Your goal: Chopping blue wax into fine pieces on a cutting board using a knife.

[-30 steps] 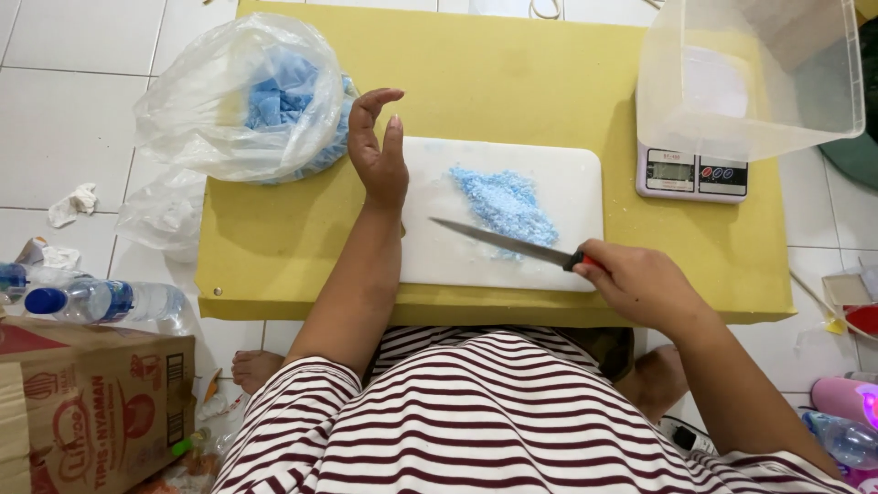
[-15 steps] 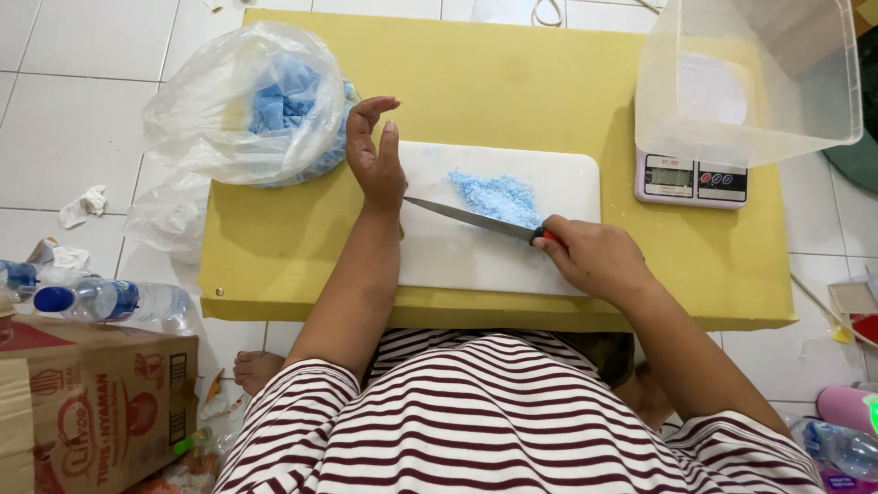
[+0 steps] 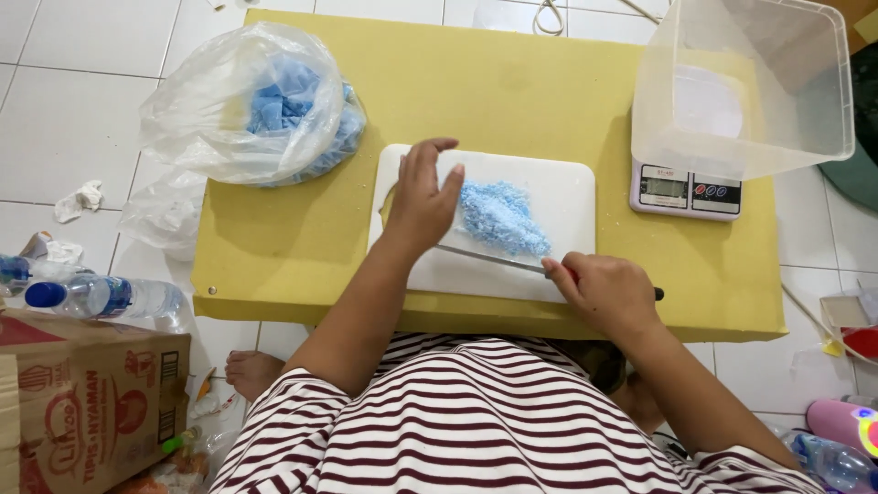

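We see a smooth white plastic board (image 3: 549, 197), grainy blue crumbs (image 3: 501, 217) (matt), and a shiny metal knife (image 3: 489, 259).

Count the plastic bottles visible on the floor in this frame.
2: a blue-capped bottle lying left of the table above the cardboard box, and another bottle at bottom right, partly cut off. Others may be hidden.

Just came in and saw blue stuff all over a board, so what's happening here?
A person in a striped top sits on the floor at a low yellow table. The right hand grips a knife by its handle, the blade lying across a white cutting board beside a pile of blue crumbs. The left hand rests flat over the blade's far end. A plastic bag of blue chunks sits to the left; a clear tub stands on a kitchen scale to the right.
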